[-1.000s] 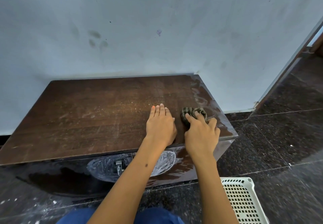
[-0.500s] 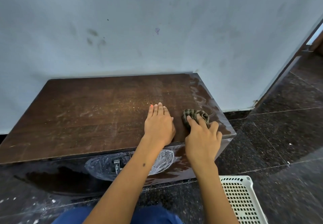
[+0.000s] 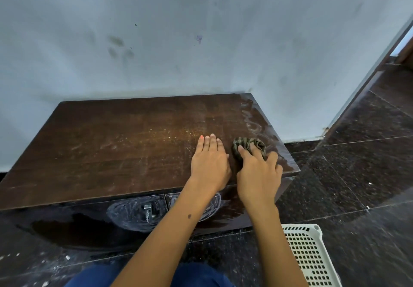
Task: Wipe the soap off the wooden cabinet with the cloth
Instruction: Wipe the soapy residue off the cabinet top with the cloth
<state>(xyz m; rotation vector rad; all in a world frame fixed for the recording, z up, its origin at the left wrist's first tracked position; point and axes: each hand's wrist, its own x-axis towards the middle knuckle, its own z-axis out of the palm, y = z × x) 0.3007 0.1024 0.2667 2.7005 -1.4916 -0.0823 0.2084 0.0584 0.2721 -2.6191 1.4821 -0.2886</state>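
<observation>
The right hand (image 3: 259,175) is pressing curled fingers on the bunched cloth (image 3: 249,147) near the wooden cabinet's (image 3: 111,152) right edge; the left hand (image 3: 209,163) is lying flat just beside it, holding nothing.

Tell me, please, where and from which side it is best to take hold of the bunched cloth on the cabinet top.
Grip the cloth over its raised, crumpled middle, coming from above and from the near side, as the right hand does now. It lies as a soft wad, flat on the wooden cabinet near the right edge, so fingers can probably press down and gather the folds. The left hand lies flat beside it.
</observation>
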